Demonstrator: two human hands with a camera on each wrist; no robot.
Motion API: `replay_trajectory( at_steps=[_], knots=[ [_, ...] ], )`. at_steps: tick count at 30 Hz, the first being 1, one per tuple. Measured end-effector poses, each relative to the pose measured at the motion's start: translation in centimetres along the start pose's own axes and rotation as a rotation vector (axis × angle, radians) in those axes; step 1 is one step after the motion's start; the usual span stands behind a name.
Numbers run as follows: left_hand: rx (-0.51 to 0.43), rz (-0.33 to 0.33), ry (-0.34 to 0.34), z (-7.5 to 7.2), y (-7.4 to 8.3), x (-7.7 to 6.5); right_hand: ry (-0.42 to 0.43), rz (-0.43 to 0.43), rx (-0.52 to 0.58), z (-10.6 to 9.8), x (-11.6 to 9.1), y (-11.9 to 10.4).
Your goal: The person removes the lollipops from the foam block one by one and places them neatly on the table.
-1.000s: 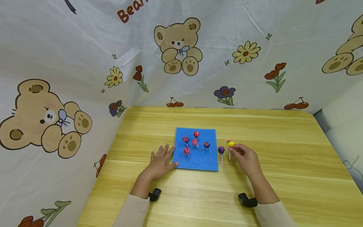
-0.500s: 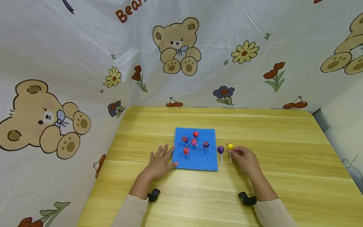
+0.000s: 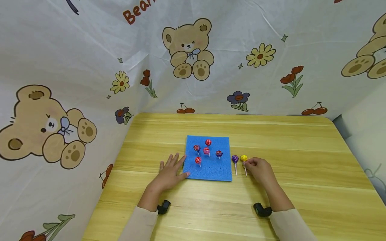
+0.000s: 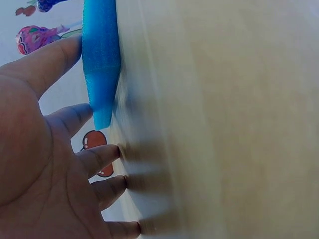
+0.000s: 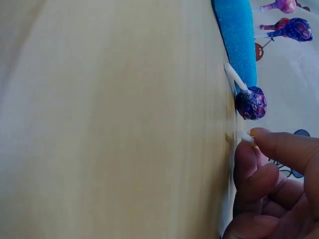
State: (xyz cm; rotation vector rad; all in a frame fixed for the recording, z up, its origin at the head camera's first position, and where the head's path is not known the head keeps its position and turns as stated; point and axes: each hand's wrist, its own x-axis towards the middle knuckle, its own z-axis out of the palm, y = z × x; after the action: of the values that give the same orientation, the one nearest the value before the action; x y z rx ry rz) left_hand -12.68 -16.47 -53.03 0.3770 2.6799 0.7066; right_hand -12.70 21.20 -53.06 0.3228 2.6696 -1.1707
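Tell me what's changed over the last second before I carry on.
The right hand and the yellow lollipop it pinches have shifted slightly toward the person in the head view, likely lowering to the table. Nothing was newly gripped or let go. Unchanged: the left hand at the blue foam, five lollipops standing in it, the purple lollipop beside it.

On the white cloth behind the counter, reddish-brown lettering reads "Bea" (the rest of the word is cut by the head view's top edge). Any print on the lollipop wrappers is illegible.
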Motion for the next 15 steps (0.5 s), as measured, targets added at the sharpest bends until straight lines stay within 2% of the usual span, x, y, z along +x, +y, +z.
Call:
replay_trajectory(
  at_steps=[15],
  knots=[
    [-0.019,-0.005,-0.004,0.08,-0.08,0.0,-0.006,-0.041,-0.072,0.51,0.29,-0.09]
  ],
)
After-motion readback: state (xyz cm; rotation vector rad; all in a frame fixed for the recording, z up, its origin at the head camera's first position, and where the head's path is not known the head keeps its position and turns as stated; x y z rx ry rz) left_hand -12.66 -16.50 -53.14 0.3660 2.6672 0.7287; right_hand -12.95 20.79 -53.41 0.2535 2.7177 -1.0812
